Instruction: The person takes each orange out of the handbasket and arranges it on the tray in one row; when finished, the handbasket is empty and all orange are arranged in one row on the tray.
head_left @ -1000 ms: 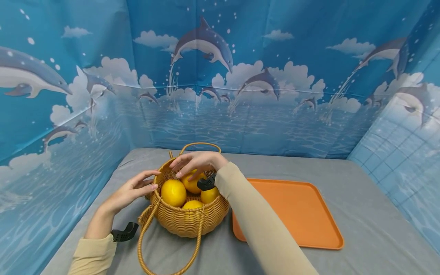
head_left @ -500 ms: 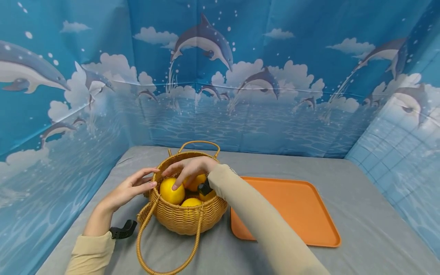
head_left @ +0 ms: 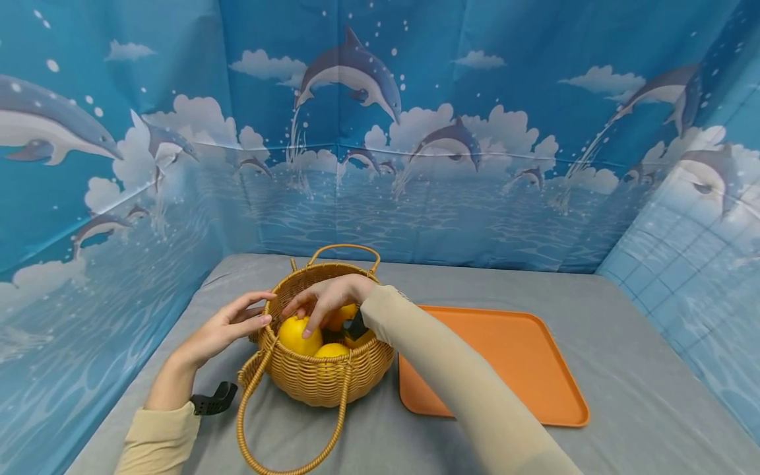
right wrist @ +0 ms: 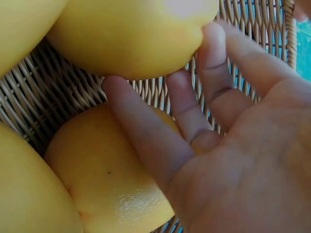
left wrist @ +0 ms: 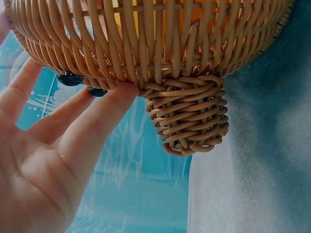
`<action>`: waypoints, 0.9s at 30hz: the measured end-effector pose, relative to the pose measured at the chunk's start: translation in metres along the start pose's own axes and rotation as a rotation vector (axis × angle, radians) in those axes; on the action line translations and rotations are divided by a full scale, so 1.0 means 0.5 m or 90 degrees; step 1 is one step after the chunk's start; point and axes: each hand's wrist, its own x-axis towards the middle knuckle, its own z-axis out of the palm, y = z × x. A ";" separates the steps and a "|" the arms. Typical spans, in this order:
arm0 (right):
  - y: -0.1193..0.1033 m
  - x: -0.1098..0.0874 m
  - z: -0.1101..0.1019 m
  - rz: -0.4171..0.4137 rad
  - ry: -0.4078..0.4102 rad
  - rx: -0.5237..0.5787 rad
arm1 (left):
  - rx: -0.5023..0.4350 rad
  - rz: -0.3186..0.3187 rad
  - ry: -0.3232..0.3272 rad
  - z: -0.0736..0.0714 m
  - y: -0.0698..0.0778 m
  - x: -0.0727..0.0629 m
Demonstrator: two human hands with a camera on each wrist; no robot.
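A woven wicker basket [head_left: 315, 382] holds several round yellow fruits, smooth-skinned and orange-sized. Reaching in over its right side, my right hand [head_left: 335, 295] grips the left one, a yellow fruit [head_left: 292, 335], with the thumb on its near side and fingers behind. In the right wrist view the fingertips lie against this fruit [right wrist: 131, 39], and another yellow fruit [right wrist: 107, 165] sits below the hand. My left hand [head_left: 216, 333] touches the basket's left rim with nearly straight fingers; the left wrist view shows its fingertips at the wicker wall [left wrist: 146, 48].
An orange tray [head_left: 505, 369] lies flat right of the basket, partly covered by the right sleeve. One basket handle [head_left: 242, 422] flops toward the front; another handle [head_left: 346, 246] stands at the back. A blue dolphin-print curtain [head_left: 380, 198] surrounds the grey cloth surface [head_left: 641, 369].
My right hand has dropped from above the fruits into the basket and taken hold of the left yellow fruit, which has shifted slightly. The left hand keeps its place at the rim.
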 end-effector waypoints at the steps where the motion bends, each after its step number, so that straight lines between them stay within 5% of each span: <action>1: 0.001 0.000 0.000 0.005 0.002 -0.008 | -0.001 -0.001 0.000 0.000 0.000 0.001; 16: 0.006 0.005 0.007 -0.013 -0.007 -0.023 | -0.001 -0.007 0.004 0.001 0.000 0.001; 27: 0.001 0.010 0.017 -0.045 0.031 -0.122 | -0.001 -0.012 0.006 0.002 0.002 0.001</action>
